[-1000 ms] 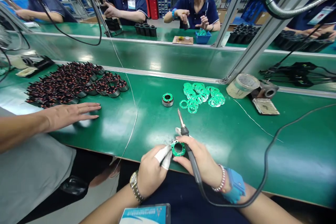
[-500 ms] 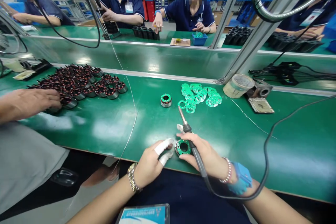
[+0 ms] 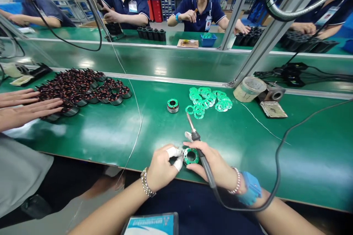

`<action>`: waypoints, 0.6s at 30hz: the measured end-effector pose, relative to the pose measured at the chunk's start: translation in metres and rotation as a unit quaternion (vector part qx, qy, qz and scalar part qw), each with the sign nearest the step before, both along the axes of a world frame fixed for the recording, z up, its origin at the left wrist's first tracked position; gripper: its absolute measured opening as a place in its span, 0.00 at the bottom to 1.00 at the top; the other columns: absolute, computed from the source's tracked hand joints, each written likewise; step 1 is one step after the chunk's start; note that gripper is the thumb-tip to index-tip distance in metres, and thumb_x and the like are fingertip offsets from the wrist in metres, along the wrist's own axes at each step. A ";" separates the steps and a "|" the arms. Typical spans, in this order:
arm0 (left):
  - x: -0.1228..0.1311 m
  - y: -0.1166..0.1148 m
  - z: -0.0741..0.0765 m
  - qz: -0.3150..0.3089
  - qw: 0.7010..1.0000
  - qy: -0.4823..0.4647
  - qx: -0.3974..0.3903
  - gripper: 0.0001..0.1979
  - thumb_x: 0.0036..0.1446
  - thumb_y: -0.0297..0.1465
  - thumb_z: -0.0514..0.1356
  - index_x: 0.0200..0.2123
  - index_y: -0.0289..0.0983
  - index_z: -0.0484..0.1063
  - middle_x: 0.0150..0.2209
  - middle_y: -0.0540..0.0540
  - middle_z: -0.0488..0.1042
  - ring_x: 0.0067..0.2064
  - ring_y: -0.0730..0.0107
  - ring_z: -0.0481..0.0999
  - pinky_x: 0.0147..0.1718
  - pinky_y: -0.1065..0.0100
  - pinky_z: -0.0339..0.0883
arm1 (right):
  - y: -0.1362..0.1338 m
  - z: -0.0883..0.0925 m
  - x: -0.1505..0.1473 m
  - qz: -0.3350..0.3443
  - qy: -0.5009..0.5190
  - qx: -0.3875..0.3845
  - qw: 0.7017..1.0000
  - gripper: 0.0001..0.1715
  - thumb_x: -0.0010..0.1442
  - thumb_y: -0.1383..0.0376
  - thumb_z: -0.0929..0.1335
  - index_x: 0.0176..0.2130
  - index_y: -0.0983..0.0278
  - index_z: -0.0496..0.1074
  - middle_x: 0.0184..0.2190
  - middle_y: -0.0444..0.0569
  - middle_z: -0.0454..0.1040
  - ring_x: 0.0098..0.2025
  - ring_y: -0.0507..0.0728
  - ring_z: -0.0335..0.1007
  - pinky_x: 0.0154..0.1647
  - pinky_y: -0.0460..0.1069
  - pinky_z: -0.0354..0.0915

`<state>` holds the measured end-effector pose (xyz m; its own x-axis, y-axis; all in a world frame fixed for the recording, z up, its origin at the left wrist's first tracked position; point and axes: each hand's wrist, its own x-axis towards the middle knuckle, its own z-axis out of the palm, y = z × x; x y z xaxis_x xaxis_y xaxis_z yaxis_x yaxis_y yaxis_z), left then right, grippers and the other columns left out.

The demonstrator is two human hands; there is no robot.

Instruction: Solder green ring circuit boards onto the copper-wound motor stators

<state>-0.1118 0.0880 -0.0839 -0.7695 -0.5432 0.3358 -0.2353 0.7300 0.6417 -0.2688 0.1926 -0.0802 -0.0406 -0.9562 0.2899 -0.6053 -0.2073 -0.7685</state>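
A motor stator with a green ring board on top (image 3: 191,156) is between my two hands near the table's front edge. My right hand (image 3: 211,158) holds a soldering iron (image 3: 203,158) in its grip, tip pointing up and away, while its thumb and fingers also steady the stator. My left hand (image 3: 165,163), with white covers on thumb and finger, pinches at the stator's left edge; whether a wire is between the fingertips is too small to tell. Another stator with a green ring (image 3: 173,105) stands upright farther back. Loose green ring boards (image 3: 208,99) lie right of it.
Many bare stators with copper windings (image 3: 79,88) are heaped at left, where a co-worker's hands (image 3: 33,104) rest beside them. A round tub (image 3: 249,89) and a soldering iron stand (image 3: 273,99) sit at right. The iron's cable (image 3: 278,154) loops across the right side.
My left thumb and finger have closed together at the stator's left edge. A co-worker's second hand has come in beside the heap at left. Across the table, a co-worker's arm now reaches sideways.
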 end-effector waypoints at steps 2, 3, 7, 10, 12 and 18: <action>0.002 0.010 -0.002 0.033 0.999 0.005 0.023 0.05 0.52 0.24 0.56 0.27 0.35 0.70 0.25 0.47 0.70 0.27 0.71 0.71 0.28 0.70 0.67 | 0.002 -0.002 0.002 -0.014 -0.001 -0.006 1.000 0.28 0.54 0.67 0.68 0.52 0.62 0.56 0.47 0.55 0.68 0.51 0.59 0.65 0.51 0.53 0.64; 0.005 0.013 -0.003 0.028 0.999 0.010 0.031 0.05 0.53 0.24 0.55 0.31 0.35 0.71 0.27 0.46 0.71 0.29 0.70 0.71 0.29 0.69 0.68 | 0.002 -0.004 0.003 -0.021 -0.002 -0.008 1.000 0.28 0.54 0.66 0.68 0.52 0.62 0.56 0.47 0.54 0.68 0.50 0.59 0.65 0.50 0.53 0.64; 0.016 0.023 -0.011 -0.023 0.999 0.024 0.031 0.14 0.54 0.22 0.53 0.44 0.36 0.66 0.41 0.41 0.71 0.43 0.65 0.72 0.41 0.64 0.69 | 0.000 -0.008 0.002 -0.020 -0.013 -0.013 1.000 0.28 0.54 0.65 0.68 0.52 0.61 0.56 0.47 0.54 0.68 0.50 0.58 0.66 0.50 0.53 0.64; 0.020 0.025 -0.017 -0.028 0.998 0.021 0.046 0.19 0.55 0.23 0.52 0.51 0.37 0.60 0.54 0.37 0.63 0.55 0.59 0.64 0.51 0.56 0.62 | -0.005 -0.006 -0.001 0.019 -0.026 -0.034 0.999 0.28 0.54 0.66 0.68 0.52 0.61 0.55 0.49 0.53 0.67 0.51 0.57 0.64 0.51 0.52 0.63; 0.019 0.025 -0.020 -0.023 0.995 0.009 0.095 0.19 0.56 0.24 0.52 0.52 0.37 0.56 0.56 0.37 0.61 0.57 0.60 0.62 0.53 0.55 0.60 | -0.007 -0.004 0.000 0.015 -0.009 -0.048 0.999 0.27 0.54 0.68 0.68 0.51 0.61 0.55 0.50 0.54 0.65 0.52 0.57 0.63 0.51 0.53 0.63; 0.023 0.023 -0.018 0.004 0.993 0.008 0.116 0.20 0.56 0.25 0.53 0.53 0.37 0.57 0.46 0.41 0.72 0.48 0.65 0.72 0.48 0.62 0.68 | 0.008 -0.003 0.003 -0.056 0.049 -0.029 0.997 0.29 0.52 0.63 0.69 0.51 0.62 0.56 0.47 0.56 0.65 0.46 0.60 0.66 0.45 0.55 0.66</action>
